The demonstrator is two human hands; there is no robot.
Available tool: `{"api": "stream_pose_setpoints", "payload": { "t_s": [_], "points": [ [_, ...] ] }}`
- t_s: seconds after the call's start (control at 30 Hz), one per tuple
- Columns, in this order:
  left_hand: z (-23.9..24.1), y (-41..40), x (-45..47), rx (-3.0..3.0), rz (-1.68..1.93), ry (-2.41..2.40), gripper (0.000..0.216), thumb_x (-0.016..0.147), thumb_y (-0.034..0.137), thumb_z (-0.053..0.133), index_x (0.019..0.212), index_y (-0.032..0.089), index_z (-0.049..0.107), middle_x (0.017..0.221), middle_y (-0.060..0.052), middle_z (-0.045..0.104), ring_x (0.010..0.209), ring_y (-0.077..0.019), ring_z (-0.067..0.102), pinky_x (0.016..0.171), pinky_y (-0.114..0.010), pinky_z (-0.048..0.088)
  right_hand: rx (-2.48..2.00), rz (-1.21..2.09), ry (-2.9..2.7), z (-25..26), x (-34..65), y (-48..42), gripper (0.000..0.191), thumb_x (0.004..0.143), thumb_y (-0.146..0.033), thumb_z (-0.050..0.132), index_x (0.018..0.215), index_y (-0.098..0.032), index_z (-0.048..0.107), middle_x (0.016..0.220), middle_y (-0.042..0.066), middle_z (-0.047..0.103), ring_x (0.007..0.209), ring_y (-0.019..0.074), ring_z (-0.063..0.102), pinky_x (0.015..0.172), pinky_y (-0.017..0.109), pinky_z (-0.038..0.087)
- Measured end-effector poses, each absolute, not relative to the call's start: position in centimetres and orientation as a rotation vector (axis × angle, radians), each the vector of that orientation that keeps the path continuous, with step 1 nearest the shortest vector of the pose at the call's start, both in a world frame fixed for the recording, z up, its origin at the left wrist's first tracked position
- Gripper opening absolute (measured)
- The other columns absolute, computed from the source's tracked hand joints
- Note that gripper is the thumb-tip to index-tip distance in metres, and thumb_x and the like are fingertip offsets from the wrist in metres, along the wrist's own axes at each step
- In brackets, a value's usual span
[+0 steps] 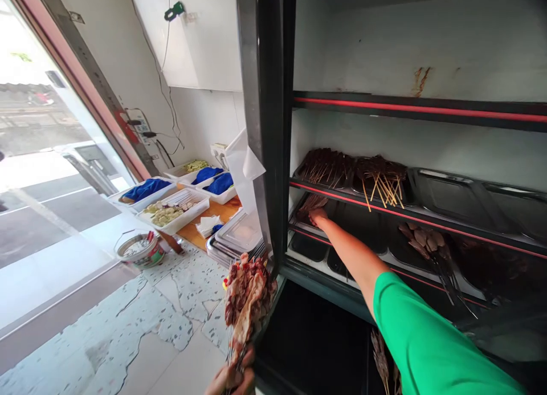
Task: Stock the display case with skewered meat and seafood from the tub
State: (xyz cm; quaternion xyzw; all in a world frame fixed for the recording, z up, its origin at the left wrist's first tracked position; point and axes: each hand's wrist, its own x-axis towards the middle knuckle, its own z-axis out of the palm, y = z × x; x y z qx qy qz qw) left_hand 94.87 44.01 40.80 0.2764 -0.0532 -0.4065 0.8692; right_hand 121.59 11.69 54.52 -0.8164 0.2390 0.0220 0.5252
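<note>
While a bunch of meat skewers (251, 295) is gripped by the left hand (235, 378), closed around the thin sticks (231, 333) below the meat, most of the weight is borne above the grip; if that hold were loosened, tipping or slipping could be brought about. By a small swing, the meat could also be brushed against the black post (273, 184) of the cabinet (376, 47). Dark meat (310, 206) on a lower shelf (307, 234) is touched by the right hand (318, 215); whether it is pinched cannot be told, since the fingertips are shadowed and partly hidden. Because the red-edged shelf (419, 219) above is so near, its edge could be knocked by the forearm (354, 252), and the overhanging wooden-stick skewers (382, 184) could be caught.

The bunch is held roughly upright, meat uppermost, directly above the left hand, while the dark meat is placed just beyond the right hand, near the cabinet's left end. Farther out, a stack of trays (237, 235) is seen behind the bunch, and white tubs (188, 219) are set beyond, by the wooden worktop (192, 231).
</note>
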Motion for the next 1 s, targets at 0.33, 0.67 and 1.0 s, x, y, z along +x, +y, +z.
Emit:
{"api": "stream_pose_setpoints", "payload": {
  "t_s": [0.33, 0.67, 1.0],
  "points": [
    [42.7, 35.0, 94.9, 0.424, -0.746, -0.184, 0.015, 0.079, 0.022, 0.061, 0.085, 0.022, 0.047, 0.049, 0.007, 0.046, 0.038, -0.0087, 0.034, 0.043, -0.021, 0.039, -2.123, 0.321, -0.322, 51.4, 95.3, 17.9, 0.03, 0.089, -0.041, 0.058, 0.073, -0.017, 0.067, 0.066, 0.001, 0.069, 0.056, 0.0115, 0.061, 0.052, 0.021, 0.043],
    [44.7, 29.3, 93.1, 0.603, -0.791, -0.287, 0.044, 0.072, 0.045, 0.08, 0.062, 0.014, 0.052, 0.052, 0.002, 0.049, 0.048, -0.0106, 0.049, 0.051, -0.024, 0.04, -2.073, 0.275, -0.103, 52.0, 91.4, 15.8, 0.026, 0.084, -0.04, 0.058, 0.077, -0.017, 0.066, 0.069, 0.006, 0.073, 0.062, 0.0188, 0.07, 0.058, 0.025, 0.053],
    [44.9, 26.2, 94.0, 0.795, -0.763, -0.452, 0.05, 0.056, 0.037, 0.092, 0.077, 0.013, 0.053, 0.058, 0.002, 0.057, 0.05, -0.0087, 0.054, 0.05, -0.021, 0.042, -2.282, 0.357, 0.183, 55.0, 91.1, 14.5, 0.01, 0.073, -0.02, 0.062, 0.064, -0.018, 0.057, 0.052, 0.0, 0.063, 0.05, 0.0152, 0.061, 0.046, 0.022, 0.041]
  ]
}}
